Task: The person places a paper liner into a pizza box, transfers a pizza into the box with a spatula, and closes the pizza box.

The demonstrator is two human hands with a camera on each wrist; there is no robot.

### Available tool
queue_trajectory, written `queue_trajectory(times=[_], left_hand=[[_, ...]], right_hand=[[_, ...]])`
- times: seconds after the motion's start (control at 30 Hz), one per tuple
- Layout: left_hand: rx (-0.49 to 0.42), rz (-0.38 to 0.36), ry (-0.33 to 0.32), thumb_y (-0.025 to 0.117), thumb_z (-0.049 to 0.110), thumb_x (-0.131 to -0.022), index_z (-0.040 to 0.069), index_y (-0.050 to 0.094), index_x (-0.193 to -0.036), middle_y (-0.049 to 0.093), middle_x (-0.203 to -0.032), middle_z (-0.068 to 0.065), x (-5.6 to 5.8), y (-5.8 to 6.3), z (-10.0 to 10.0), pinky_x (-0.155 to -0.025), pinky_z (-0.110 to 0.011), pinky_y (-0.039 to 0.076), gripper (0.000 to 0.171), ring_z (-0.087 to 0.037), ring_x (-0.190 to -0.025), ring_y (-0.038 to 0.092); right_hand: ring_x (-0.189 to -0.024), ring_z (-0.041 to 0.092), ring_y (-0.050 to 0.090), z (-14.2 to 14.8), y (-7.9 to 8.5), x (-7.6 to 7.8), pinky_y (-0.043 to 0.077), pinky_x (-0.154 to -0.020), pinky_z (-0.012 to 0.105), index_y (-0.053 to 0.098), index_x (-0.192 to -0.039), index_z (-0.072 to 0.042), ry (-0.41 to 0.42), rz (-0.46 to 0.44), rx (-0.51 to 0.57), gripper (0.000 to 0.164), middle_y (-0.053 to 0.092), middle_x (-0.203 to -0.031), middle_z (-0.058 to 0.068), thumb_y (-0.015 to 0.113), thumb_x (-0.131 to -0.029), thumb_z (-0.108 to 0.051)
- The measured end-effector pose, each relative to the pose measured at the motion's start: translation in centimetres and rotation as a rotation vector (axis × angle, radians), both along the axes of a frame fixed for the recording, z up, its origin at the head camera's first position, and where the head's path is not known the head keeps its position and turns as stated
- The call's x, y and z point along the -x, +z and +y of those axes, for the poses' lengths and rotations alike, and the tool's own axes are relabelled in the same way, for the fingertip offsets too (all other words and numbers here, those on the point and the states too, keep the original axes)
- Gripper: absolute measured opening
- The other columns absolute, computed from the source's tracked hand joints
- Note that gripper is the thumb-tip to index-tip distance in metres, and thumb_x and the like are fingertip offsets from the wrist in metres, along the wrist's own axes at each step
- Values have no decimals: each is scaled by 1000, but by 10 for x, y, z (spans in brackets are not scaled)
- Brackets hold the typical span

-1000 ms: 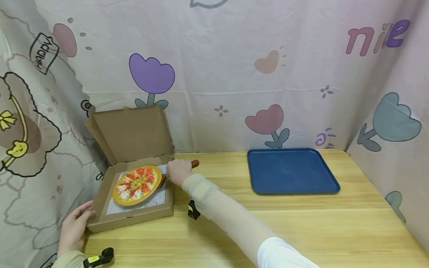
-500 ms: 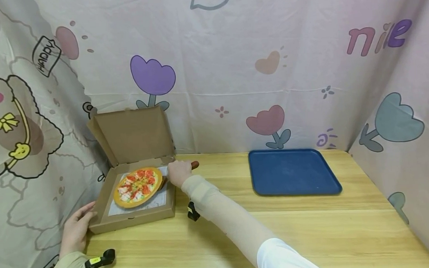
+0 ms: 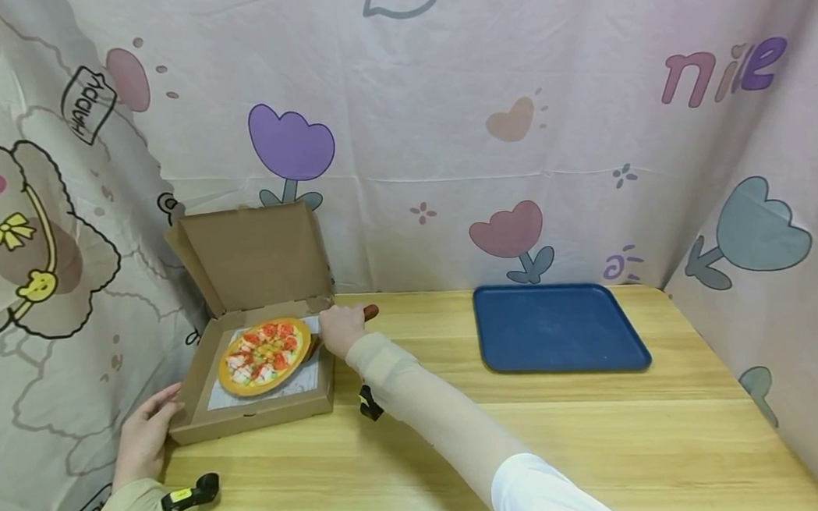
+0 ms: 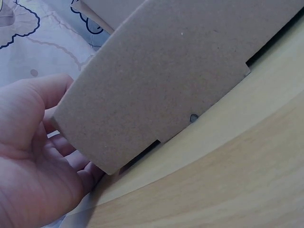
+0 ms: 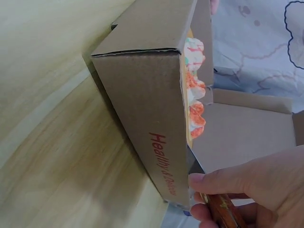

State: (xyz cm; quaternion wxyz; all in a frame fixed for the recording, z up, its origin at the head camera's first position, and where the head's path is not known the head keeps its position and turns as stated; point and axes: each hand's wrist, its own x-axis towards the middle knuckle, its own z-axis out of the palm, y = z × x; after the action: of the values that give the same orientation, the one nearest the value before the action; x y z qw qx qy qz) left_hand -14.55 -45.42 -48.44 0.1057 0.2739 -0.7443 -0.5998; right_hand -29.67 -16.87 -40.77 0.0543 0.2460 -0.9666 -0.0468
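Observation:
An open cardboard pizza box (image 3: 250,417) stands at the left of the table, lid (image 3: 254,253) raised at the back. Inside, a pizza (image 3: 264,356) with red and white toppings sits tilted over a printed paper sheet (image 3: 297,386). My right hand (image 3: 343,327) grips the wooden handle (image 5: 224,211) of a spatula at the box's right wall. Its metal blade (image 5: 194,164) reaches toward the pizza's edge; the rest is hidden. My left hand (image 3: 142,437) holds the box's front left corner, with the thumb at the wall's upper edge and fingers below, partly hidden in the left wrist view.
A dark blue tray (image 3: 561,328) lies at the back right of the wooden table (image 3: 460,393). A patterned curtain (image 3: 401,131) hangs behind and along both sides. Red lettering (image 5: 162,164) marks the box's right wall.
The head view has shifted very slightly. Both hands keep their holds, and the pizza and box stay nearly where they were.

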Motion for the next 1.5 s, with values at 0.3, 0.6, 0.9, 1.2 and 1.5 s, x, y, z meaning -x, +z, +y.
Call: queue_trajectory(times=[0.3, 0.6, 0.9, 1.2, 1.5], left_hand=[[3, -43, 24, 52, 27, -99, 18, 39, -150, 46, -110, 24, 0, 3, 2, -73, -5, 40, 53, 8, -98, 44], [-3, -50, 17, 52, 28, -99, 19, 38, -150, 45, -111, 25, 0, 4, 2, -76, -5, 39, 54, 7, -103, 44], [10, -61, 21, 51, 29, -99, 20, 38, -151, 45, -111, 26, 0, 3, 1, -89, -10, 42, 54, 4, -109, 43], [-24, -7, -9, 53, 31, -99, 20, 40, -149, 47, -106, 29, -3, 1, 0, -81, -6, 43, 53, 11, -100, 45], [-94, 118, -45, 57, 20, -97, 18, 48, -143, 54, -93, 33, -7, -3, -4, -70, -3, 44, 47, 17, -84, 51]], right_hand=[[-80, 12, 68, -3, 8, -7, 51, -81, 37, 74, -98, -27, 54, 81, -45, 19, 73, -93, -9, 54, -99, -26], [-73, 11, 66, -2, 15, -11, 50, -80, 34, 73, -95, -28, 76, 130, -82, 19, 72, -88, -11, 55, -99, -28], [-76, 10, 67, -2, 20, -11, 50, -84, 36, 74, -95, -30, 98, 194, -76, 15, 74, -91, -11, 59, -96, -28], [-84, 12, 69, 7, 23, -8, 49, -87, 37, 73, -98, -28, 96, 164, -77, 10, 74, -97, -10, 65, -92, -31], [-88, 13, 70, 19, 24, -5, 49, -87, 38, 74, -98, -25, 118, 164, -67, 11, 74, -96, -7, 64, -93, -25]])
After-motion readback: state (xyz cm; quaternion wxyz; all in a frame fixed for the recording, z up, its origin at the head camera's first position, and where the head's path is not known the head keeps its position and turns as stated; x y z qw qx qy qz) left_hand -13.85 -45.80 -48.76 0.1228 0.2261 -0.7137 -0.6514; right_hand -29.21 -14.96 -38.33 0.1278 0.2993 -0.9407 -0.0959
